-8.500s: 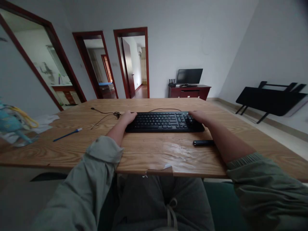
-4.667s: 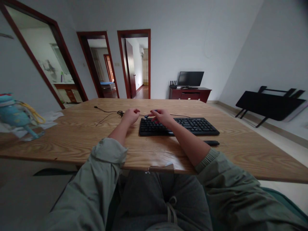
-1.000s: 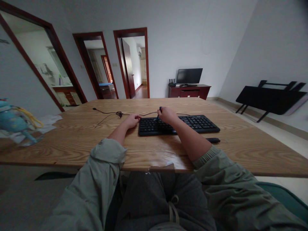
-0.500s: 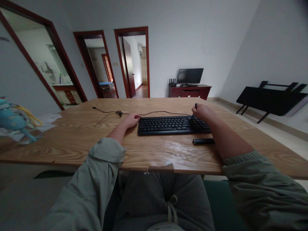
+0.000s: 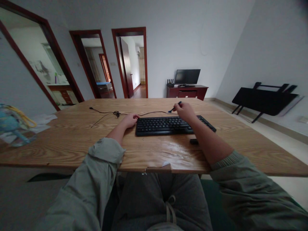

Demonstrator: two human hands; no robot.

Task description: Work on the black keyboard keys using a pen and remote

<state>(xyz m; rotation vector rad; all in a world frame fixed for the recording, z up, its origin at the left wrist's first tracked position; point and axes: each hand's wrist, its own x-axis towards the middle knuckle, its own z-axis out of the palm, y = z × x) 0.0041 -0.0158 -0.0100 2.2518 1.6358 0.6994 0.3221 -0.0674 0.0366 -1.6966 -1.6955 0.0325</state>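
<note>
A black keyboard [image 5: 163,125] lies on the wooden table in front of me. My left hand [image 5: 132,120] is at its upper left corner, fingers closed on the edge. My right hand [image 5: 185,111] pinches a small dark blue brush [image 5: 175,108] above the keyboard's far edge. The brush slants, its paler tip pointing down and left, near the cable; whether it touches anything I cannot tell. Close to the keyboard's near side is a short black bar-shaped object [image 5: 193,141], mostly hidden by my right forearm.
A black cable [image 5: 116,113] with a bundled knot runs behind the keyboard to the left. At the table's left end are a light blue object with a yellow cord [image 5: 11,120] and white sheets [image 5: 44,123]. The table's near edge [image 5: 79,166] is by my lap.
My right hand has moved left with the brush, from the right part of the keyboard to beyond its far edge. The brush has tilted. My left hand stays at the corner.
</note>
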